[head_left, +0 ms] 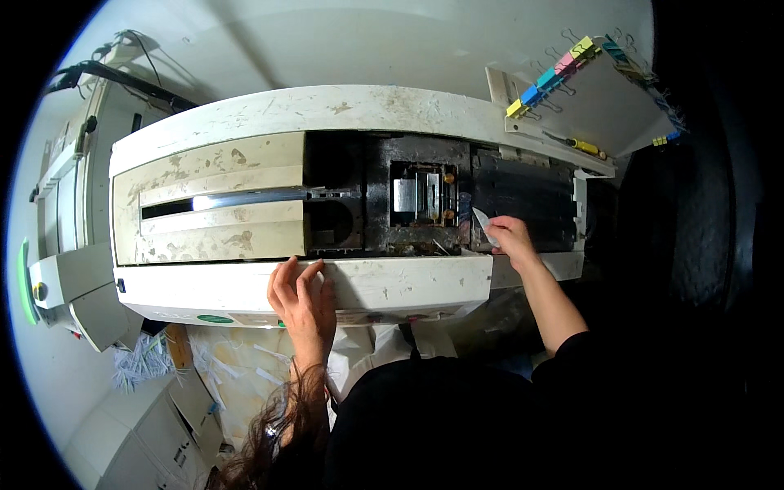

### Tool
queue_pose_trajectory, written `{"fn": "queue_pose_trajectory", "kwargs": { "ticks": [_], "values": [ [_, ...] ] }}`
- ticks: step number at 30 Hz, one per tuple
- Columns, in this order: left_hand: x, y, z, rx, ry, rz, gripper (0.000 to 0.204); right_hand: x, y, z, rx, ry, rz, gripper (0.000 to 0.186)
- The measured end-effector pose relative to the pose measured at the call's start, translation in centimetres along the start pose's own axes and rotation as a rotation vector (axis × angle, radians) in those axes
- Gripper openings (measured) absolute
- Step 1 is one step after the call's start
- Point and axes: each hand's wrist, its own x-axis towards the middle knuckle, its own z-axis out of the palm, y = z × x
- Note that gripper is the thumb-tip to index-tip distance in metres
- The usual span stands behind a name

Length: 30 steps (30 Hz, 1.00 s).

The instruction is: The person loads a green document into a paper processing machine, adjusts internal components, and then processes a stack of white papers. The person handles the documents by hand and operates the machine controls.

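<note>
A long, off-white machine (392, 282) with scuffed, stained covers stretches before me; it looks like a glue binding machine. My left hand (305, 306) rests on the upper edge of its front cover, fingers bent and somewhat apart, gripping nothing. Near the right end, my right hand (511, 240) is closed on a pale, pointed flat piece (485, 224), whose exact kind I cannot make out. Its tip points up and left, over the dark bed (523, 200). Left of that hand lies an opening with metal rollers (423, 196), its surroundings coated in dark residue. A beige sliding clamp cover (212, 233) fills the left part.
Colourful binder clips (551, 73) line a board at the back right, near a yellow-handled screwdriver (585, 147). Another white machine (77, 286) stands at the left. Paper shreds (147, 363) and white cabinets (139, 433) lie below left. A white wall (367, 49) rises behind.
</note>
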Motion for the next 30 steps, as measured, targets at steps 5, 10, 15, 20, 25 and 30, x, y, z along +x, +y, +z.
{"fn": "queue_pose_trajectory", "kwargs": {
  "ticks": [5, 10, 15, 20, 25, 30],
  "values": [
    [0.0, 0.0, 0.4, 0.064, 0.022, 0.028, 0.035, 0.3, -1.4, 1.3, 0.137, -0.050, 0.045, 0.029],
    [0.0, 0.1, 0.8, 0.105, 0.051, 0.039, 0.037, 2.0, -1.8, 1.5, 0.196, -0.036, 0.029, 0.027],
    [0.1, 0.2, 0.8, 0.128, 0.077, 0.036, 0.038, 3.9, -0.3, 0.3, 0.142, -0.049, -0.179, 0.026],
    [0.1, -0.1, 1.3, 0.144, 0.092, 0.028, 0.039, 4.8, -0.7, -1.3, -0.182, -0.022, -0.652, 0.024],
    [0.1, 0.1, 1.4, 0.149, 0.099, 0.029, 0.043, 6.2, -4.7, -1.5, -0.589, 0.083, -1.180, 0.030],
    [0.0, 0.1, 1.6, 0.153, 0.096, 0.019, 0.044, 7.0, -4.7, -0.7, -0.608, 0.082, -1.234, 0.031]
  ]
}}
